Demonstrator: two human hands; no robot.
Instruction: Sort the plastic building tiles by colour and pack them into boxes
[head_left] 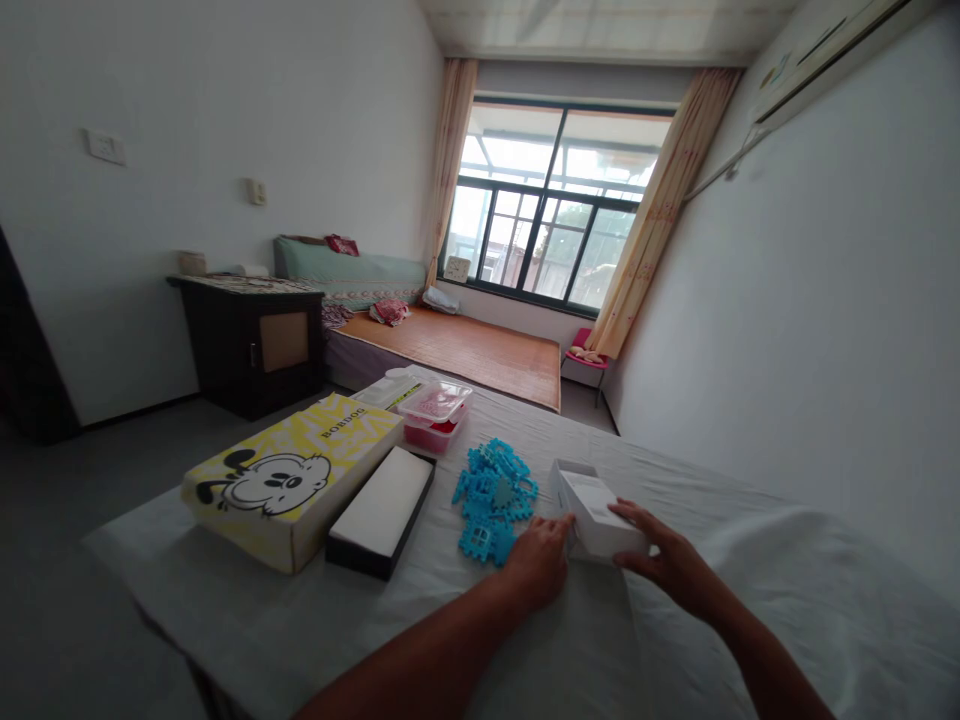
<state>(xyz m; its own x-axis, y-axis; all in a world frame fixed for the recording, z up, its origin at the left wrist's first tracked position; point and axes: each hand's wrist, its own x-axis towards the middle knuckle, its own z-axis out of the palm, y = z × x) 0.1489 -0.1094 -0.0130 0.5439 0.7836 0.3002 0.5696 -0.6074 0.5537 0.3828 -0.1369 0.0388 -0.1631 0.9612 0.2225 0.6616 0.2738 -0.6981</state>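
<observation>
Pressing fingers [628,513] against the white box [596,500] | right hand [664,562] lay spread open on it | left hand [541,562] was curled, grip hidden | box sat unlifted on the counter [525,665], just beside blue pieces [491,495] | yellow box [292,480] lay farther left

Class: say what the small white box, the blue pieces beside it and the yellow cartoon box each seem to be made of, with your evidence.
Small white box: likely cardboard, smooth matt; crisp straight edges.
Blue pieces: probably moulded plastic, slightly glossy; uniform colour, cut-out shapes.
Yellow cartoon box: printed cardboard, matt; sharp corners, printed drawing.
</observation>
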